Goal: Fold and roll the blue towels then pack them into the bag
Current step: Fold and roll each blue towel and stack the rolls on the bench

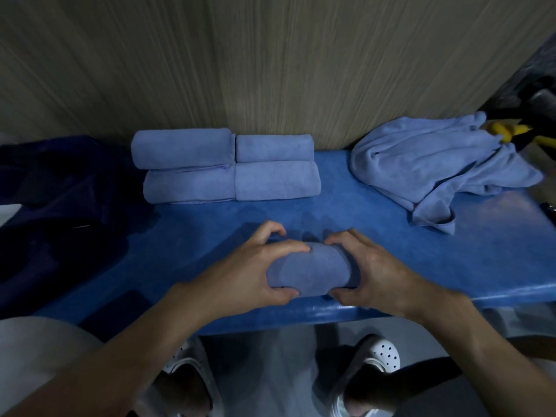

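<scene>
A rolled blue towel point(316, 270) lies near the front edge of the blue table point(391, 236). My left hand point(252, 275) grips its left end, fingers curled over the top and thumb underneath. My right hand point(373, 269) grips its right end the same way. Several rolled blue towels point(228, 167) lie side by side in two rows at the back of the table against the wall. A heap of loose blue towels point(436, 164) sits at the back right. A dark blue bag point(60, 206) lies slumped at the left end of the table.
A wood-grain wall point(270, 70) rises right behind the table. Yellow and black objects point(511, 130) sit past the loose heap at the far right. Below the table's front edge are my feet in white perforated shoes point(382, 356).
</scene>
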